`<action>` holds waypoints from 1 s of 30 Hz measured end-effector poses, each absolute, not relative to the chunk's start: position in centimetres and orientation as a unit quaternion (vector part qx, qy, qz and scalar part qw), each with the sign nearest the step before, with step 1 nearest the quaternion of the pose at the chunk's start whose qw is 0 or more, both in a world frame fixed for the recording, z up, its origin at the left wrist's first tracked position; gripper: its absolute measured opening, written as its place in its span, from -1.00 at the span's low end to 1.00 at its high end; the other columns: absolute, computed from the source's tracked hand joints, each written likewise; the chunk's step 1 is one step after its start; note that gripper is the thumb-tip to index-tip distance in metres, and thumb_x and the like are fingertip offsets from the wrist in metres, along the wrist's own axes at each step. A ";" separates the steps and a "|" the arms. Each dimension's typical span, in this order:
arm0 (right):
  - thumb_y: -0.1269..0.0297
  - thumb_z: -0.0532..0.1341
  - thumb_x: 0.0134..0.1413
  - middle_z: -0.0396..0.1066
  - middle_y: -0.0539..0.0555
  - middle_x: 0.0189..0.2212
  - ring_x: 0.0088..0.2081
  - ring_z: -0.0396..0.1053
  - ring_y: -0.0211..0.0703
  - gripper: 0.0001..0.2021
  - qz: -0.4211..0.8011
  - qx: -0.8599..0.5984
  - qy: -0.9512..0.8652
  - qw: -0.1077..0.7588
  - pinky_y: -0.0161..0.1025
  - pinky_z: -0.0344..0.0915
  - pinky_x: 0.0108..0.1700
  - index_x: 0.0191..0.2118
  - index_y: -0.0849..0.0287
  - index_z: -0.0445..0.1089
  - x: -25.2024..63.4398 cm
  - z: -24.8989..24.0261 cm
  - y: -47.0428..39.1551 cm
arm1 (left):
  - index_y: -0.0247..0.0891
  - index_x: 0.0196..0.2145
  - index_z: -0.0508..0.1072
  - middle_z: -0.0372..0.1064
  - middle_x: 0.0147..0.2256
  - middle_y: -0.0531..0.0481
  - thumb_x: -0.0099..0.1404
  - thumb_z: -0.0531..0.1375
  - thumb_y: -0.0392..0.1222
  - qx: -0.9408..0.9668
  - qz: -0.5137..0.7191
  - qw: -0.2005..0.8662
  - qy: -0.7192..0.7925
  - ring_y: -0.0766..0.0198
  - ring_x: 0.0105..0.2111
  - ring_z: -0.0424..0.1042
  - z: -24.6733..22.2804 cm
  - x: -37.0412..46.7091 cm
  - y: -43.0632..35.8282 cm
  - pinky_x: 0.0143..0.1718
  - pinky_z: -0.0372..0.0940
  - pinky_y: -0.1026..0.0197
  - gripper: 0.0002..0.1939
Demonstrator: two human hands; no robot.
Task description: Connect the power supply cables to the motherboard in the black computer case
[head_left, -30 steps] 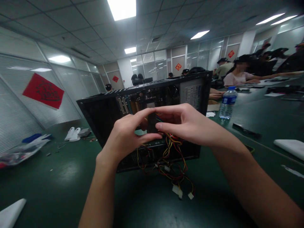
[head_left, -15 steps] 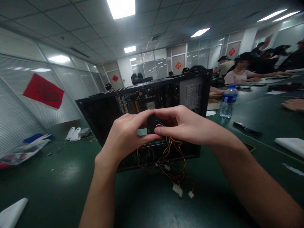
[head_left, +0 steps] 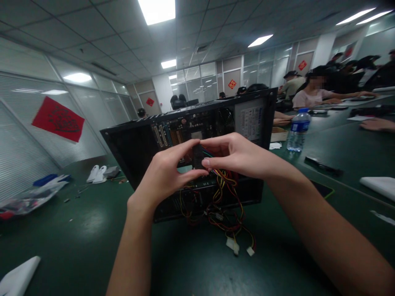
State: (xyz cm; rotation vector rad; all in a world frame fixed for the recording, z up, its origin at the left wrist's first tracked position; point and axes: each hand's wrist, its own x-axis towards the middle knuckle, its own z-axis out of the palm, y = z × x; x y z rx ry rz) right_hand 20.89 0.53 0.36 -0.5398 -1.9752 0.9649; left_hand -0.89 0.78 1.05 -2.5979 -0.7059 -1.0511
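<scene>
An open black computer case (head_left: 123, 152) stands in front of me, its circuit board (head_left: 197, 123) and metal power supply (head_left: 248, 119) showing. Between my hands is a small black cable connector (head_left: 198, 157), held upright before the board. My left hand (head_left: 171, 166) pinches its left side, thumb below and fingers on top. My right hand (head_left: 237, 154) grips its right side, the thumb pressed on its face. Yellow, red and black wires (head_left: 222, 185) hang beneath my right hand. White plugs (head_left: 232, 245) at their ends lie on the green table (head_left: 92, 242).
A water bottle (head_left: 298, 130) stands on the right, near a black bar (head_left: 322, 165) and a white object (head_left: 379, 187). On the left lie a plastic bag (head_left: 33, 197), white slipper-shaped items (head_left: 97, 174) and small bits. People sit at tables at the back right.
Both hands keep their hold on the connector, and it has turned slightly. More of the wires shows under my right hand. At the right, another person's hand has shifted.
</scene>
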 end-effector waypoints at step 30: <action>0.08 0.22 0.26 0.30 -0.04 -0.48 -0.47 0.16 -0.34 -0.69 0.359 -0.242 -0.878 0.206 -0.37 0.12 -0.46 -0.27 0.28 0.44 18.2 -3.9 4.9 | -0.28 -0.23 0.50 0.51 -0.23 -0.07 0.29 0.31 -0.26 -0.914 -0.324 0.065 -0.236 0.24 -0.23 0.49 2.3 -1.9 -0.5 -0.19 0.37 0.23 -0.90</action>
